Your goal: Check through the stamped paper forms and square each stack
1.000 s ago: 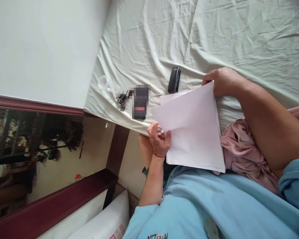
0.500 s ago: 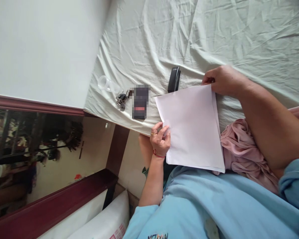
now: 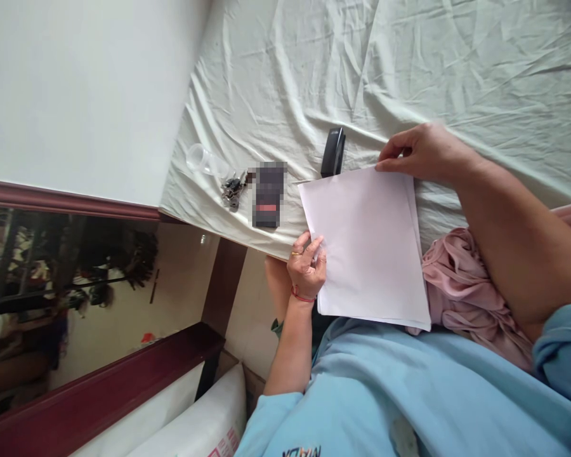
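A small stack of white paper sheets (image 3: 366, 247) lies over my lap and the near edge of the cloth-covered surface, its right edges slightly out of line. At the stack's left edge, my left hand (image 3: 308, 263) is closed on the sheets, thumb and fingers gripping the margin. My right hand (image 3: 413, 152) pinches the far edge, right of its middle. Just beyond that edge lies a black stapler (image 3: 333, 152), its near end close to the paper.
On the wrinkled pale sheet (image 3: 409, 70), left of the paper, are a blurred-out dark object (image 3: 269, 193), a bunch of keys (image 3: 233, 190) and a clear plastic cup (image 3: 202, 158) on its side. Pink cloth (image 3: 461, 273) is bunched at the right. A mirror (image 3: 99, 304) stands lower left.
My right hand has slid left along the far edge of the paper, away from the corner. The sheets have shifted very slightly right; my left hand keeps its hold.
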